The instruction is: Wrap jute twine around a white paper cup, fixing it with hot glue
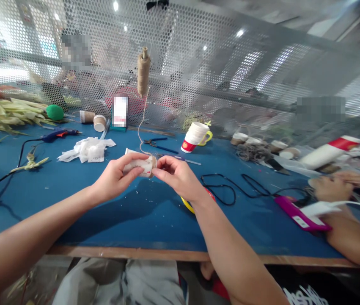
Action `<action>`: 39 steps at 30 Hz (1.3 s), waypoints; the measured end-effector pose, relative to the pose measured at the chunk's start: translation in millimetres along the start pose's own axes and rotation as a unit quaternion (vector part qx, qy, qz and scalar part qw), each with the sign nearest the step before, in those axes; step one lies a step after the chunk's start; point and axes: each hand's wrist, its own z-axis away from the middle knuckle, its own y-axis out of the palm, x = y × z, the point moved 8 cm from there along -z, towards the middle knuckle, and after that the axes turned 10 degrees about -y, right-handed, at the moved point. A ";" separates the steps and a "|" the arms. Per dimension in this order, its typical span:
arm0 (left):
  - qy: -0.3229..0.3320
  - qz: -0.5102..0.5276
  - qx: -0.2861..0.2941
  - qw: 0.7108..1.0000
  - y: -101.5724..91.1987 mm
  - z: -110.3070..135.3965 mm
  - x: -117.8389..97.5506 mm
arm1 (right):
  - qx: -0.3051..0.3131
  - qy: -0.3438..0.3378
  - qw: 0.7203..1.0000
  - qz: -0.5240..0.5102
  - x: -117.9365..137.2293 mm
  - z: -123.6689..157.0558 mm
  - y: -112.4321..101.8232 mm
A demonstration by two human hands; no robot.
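Note:
My left hand (113, 176) is wrapped round a white paper cup (138, 166) lying sideways above the table. Twine (153, 164) is wound in a band round the cup's right-hand end. The fingers of my right hand (175, 173) are pinched together at that band, touching the twine. From the cup a loose strand rises to a spool of twine (143, 74) hanging in front of the mesh. Just behind my hands lie blue-handled pliers (163, 146). Partly hidden by my right wrist is a yellow and red ring-shaped thing (188, 205), perhaps a tape roll.
Stacked paper cups (195, 134) stand behind my right hand. At left are crumpled white plastic (87, 149), a blue glue gun (61, 134) and corn husks (5, 112). A black cable (227, 199) leads toward a magenta power strip (300, 214). A co-worker's hands (335, 186) are at far right.

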 end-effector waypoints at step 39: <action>-0.039 0.076 0.053 0.995 1.6 -7.1 9.9 | -0.027 0.004 1.000 0.011 0.6 1.0 -0.9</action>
